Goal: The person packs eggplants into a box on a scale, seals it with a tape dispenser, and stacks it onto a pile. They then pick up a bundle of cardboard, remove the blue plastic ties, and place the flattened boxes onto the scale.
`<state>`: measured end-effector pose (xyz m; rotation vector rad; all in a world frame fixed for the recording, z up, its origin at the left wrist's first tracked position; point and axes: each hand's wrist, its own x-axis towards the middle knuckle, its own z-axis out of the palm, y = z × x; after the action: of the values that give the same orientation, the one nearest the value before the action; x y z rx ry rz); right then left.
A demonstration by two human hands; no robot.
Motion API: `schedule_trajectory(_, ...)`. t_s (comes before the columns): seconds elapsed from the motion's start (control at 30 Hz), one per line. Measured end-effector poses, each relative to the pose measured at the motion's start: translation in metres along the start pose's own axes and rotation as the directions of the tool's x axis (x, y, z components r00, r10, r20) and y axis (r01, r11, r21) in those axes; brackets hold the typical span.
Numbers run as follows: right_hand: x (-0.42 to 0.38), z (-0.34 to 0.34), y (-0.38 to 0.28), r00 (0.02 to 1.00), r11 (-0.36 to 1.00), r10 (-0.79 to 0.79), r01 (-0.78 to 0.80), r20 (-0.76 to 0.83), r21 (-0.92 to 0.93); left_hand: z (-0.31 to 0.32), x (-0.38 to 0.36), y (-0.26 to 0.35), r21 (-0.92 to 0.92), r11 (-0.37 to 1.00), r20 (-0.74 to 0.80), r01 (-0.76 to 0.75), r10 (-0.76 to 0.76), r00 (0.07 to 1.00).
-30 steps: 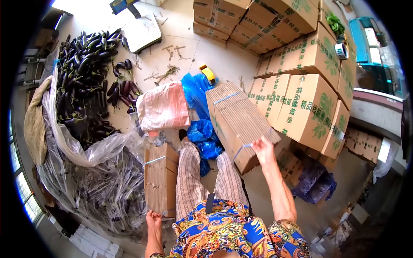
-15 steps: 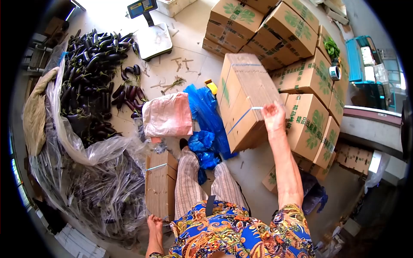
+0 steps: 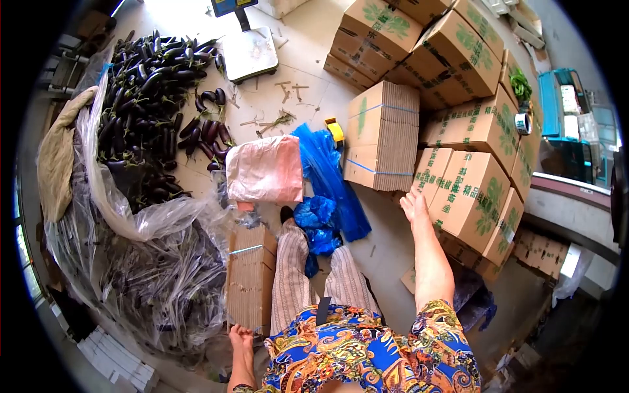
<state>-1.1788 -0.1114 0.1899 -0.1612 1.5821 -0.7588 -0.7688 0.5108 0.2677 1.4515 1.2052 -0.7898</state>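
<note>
My right hand [image 3: 415, 204] is held out with its fingers apart and nothing in it, just below the lower right corner of a strapped bundle of flat cardboard [image 3: 381, 136]. That bundle stands on the floor with blue straps around it. At the lower left, my left hand [image 3: 241, 336] is at the bottom end of a second strapped cardboard bundle [image 3: 251, 281]; its fingers look curled, and whether they grip the bundle is unclear. Blue plastic bags [image 3: 335, 190] and a pink-white sack [image 3: 264, 170] lie between the two bundles.
Eggplants [image 3: 147, 98] are heaped at the upper left beside clear plastic sheeting [image 3: 177, 275]. A scale [image 3: 250, 56] stands at the top. Printed cartons [image 3: 468, 124] are stacked on the right, with a tape roll [image 3: 522, 124] on them. A yellow object [image 3: 335, 131] lies near the blue bags.
The large cardboard bundle has gone from tilted to upright beside the cartons. My right hand has let go of its strap and moved down. The whole view has shifted slightly.
</note>
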Motion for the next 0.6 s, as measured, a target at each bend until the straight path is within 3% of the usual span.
schedule_trajectory(0.1, -0.004, -0.001, 0.005, 0.998, 0.994, -0.012, 0.019, 0.066, -0.104, 0.015, -0.004, 0.001, -0.02, 1.0, -0.027, -0.014, 0.014, 1.0)
schedule_trajectory(0.2, -0.029, 0.004, 0.015, 0.982, 0.902, 0.004, 0.077, 0.187, -0.426, 0.041, -0.01, 0.013, -0.037, 0.998, -0.022, -0.056, 0.055, 0.998)
schedule_trajectory(0.27, -0.06, 0.025, 0.025, 0.979, 0.852, 0.079, 0.031, 0.187, -0.523, 0.068, -0.038, 0.031, -0.072, 0.995, 0.016, -0.069, 0.07, 0.997)
schedule_trajectory(0.4, -0.09, 0.074, 0.042, 0.932, 0.658, 0.27, 0.005, 0.242, -0.753, 0.089, -0.079, 0.077, -0.169, 0.985, 0.159, -0.034, 0.061, 0.985)
schedule_trajectory(0.43, -0.108, 0.095, 0.042, 0.927, 0.58, 0.25, 0.086, 0.278, -0.81, 0.09, -0.085, 0.086, -0.194, 0.981, 0.166, -0.005, 0.038, 0.985)
schedule_trajectory(0.47, -0.125, 0.115, 0.037, 0.916, 0.512, 0.253, 0.146, 0.312, -0.846, 0.093, -0.091, 0.094, -0.162, 0.986, 0.179, -0.034, 0.063, 0.982)
schedule_trajectory(0.53, -0.143, 0.147, 0.034, 0.876, 0.538, 0.256, 0.222, 0.409, -0.813, 0.107, -0.11, 0.105, -0.104, 0.99, 0.209, -0.092, 0.112, 0.971)
schedule_trajectory(0.57, -0.148, 0.161, 0.032, 0.847, 0.544, 0.273, 0.255, 0.456, -0.8, 0.116, -0.125, 0.111, -0.034, 0.974, 0.298, -0.225, 0.225, 0.928)
schedule_trajectory(0.6, -0.149, 0.174, 0.033, 0.825, 0.556, 0.262, 0.296, 0.501, -0.777, 0.131, -0.142, 0.121, -0.019, 0.965, 0.339, -0.26, 0.251, 0.907)
